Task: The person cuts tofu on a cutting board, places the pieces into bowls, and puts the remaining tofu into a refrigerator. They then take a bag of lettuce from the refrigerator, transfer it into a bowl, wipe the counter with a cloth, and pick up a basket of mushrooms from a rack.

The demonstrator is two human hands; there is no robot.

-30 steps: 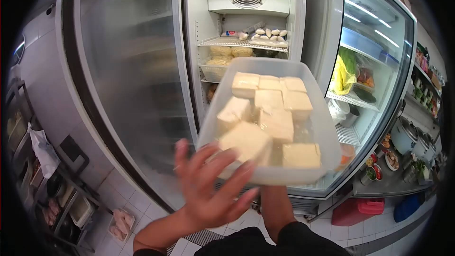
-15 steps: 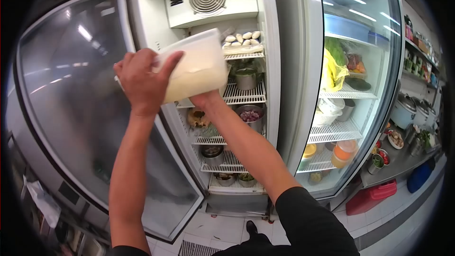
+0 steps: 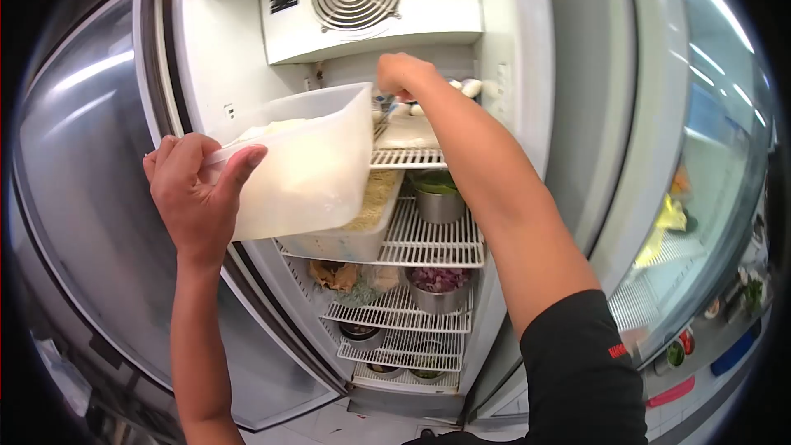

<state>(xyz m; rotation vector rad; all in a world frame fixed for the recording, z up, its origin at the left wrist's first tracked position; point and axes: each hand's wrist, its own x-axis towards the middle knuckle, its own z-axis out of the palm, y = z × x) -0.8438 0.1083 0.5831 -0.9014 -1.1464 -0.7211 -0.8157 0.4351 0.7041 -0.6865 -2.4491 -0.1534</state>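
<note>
My left hand (image 3: pixel 194 189) is closed on the rim of a translucent white plastic tub (image 3: pixel 305 169), thumb outside. Pale contents show inside the tub, which is held in front of the open fridge. On the upper wire shelf, my right hand (image 3: pixel 406 76) reaches in with its fingers curled downward; I cannot tell what they grip. Close by it are white egg-shaped pieces (image 3: pixel 470 87) and a flat pale pack (image 3: pixel 408 132). Behind and below the held tub, another tub (image 3: pixel 375 206) with yellowish grainy contents rests on the second shelf.
A steel pot (image 3: pixel 439 204) with something green stands on the second shelf. Lower down is a pot of chopped purple pieces (image 3: pixel 439 280). The open fridge door (image 3: pixel 91 198) stands at left, and a second glass-doored fridge (image 3: pixel 684 156) at right.
My right hand has left the underside of the tub and moved up to the top shelf. The tub, now in my left hand alone, is more level. The view has come closer to the fridge.
</note>
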